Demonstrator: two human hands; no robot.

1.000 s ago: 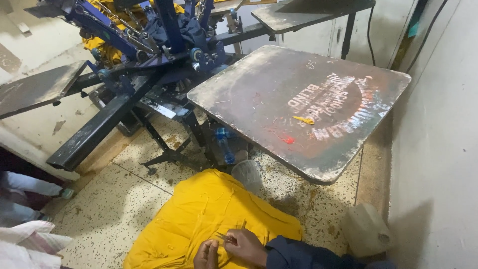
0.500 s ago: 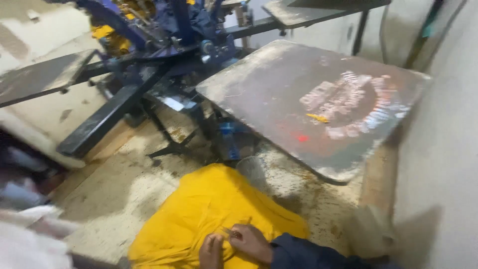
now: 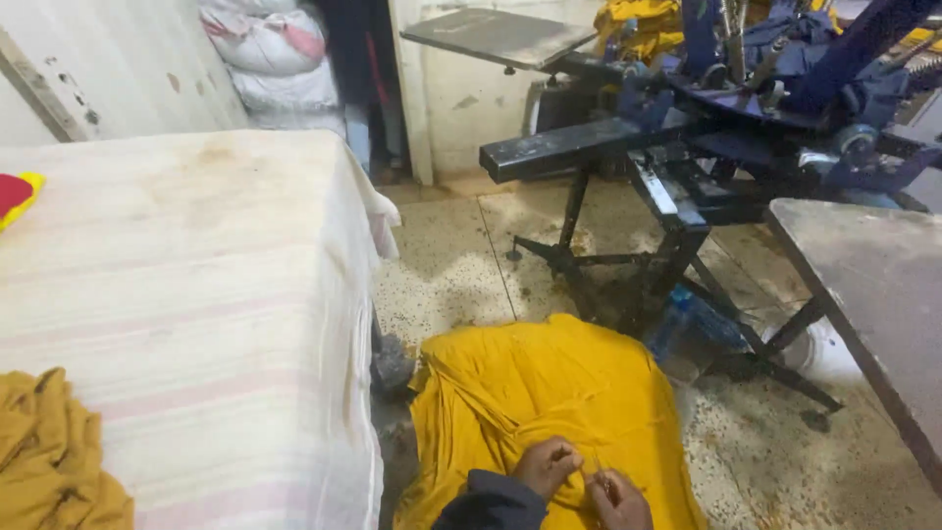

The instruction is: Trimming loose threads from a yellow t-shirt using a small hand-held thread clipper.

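Note:
A pile of mustard-yellow cloth lies on the speckled floor at the bottom middle of the head view. Both hands rest on its near edge. My left hand, coming out of a dark sleeve, pinches a fold of the yellow cloth. My right hand is just beside it, fingers closed on the same cloth. The lower parts of both hands are cut off by the frame edge.
A table covered in white striped cloth fills the left, with more yellow fabric on its near corner. A blue screen-printing press with dark platens stands to the right. Stuffed sacks lean at the back.
The view has swung left: the printed platen has slid off to the right and the white-covered table has come into sight. Both hands stay on the yellow cloth.

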